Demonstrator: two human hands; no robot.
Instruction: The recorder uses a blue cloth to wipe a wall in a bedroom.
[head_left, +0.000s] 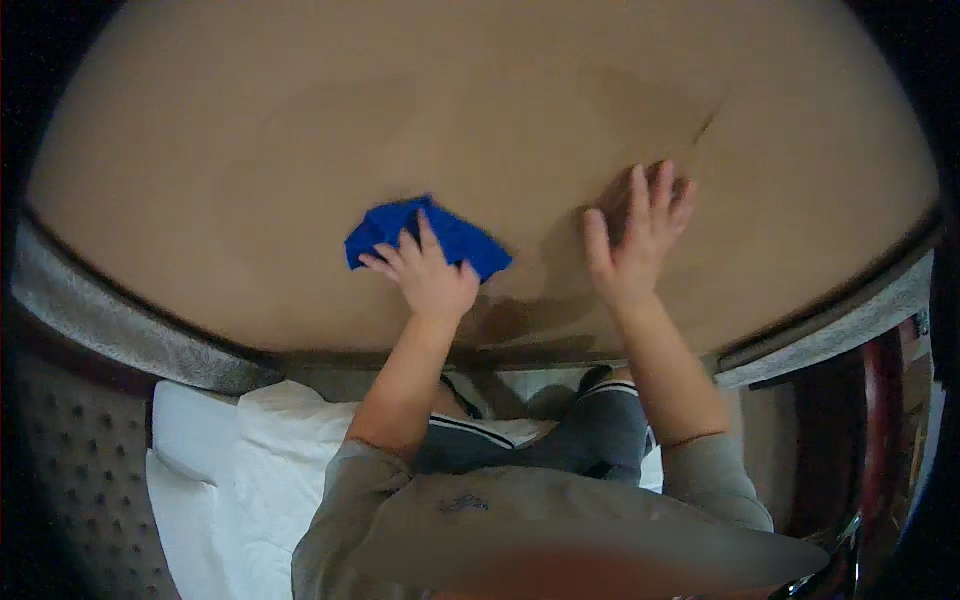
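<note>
A crumpled blue cloth (463, 241) lies against a broad, smooth brown surface (500, 110). My left hand (433, 278) rests on the cloth with its fingers spread and stretched out, and the cloth shows around them on both sides. To the right, apart from the cloth, my right hand (638, 245) is at the same surface with its fingers spread and nothing in it. A dark reflection or shadow shows beside the right hand. Whether its palm touches the surface I cannot tell.
A thin dark mark (706, 127) shows beyond my right hand. Grey fuzzy material (130, 305) runs along the left edge of the brown surface, with more at the right. White fabric (285, 440) lies at lower left, beside a brown tufted panel (85, 475). Dark reddish furniture (880, 420) stands at right.
</note>
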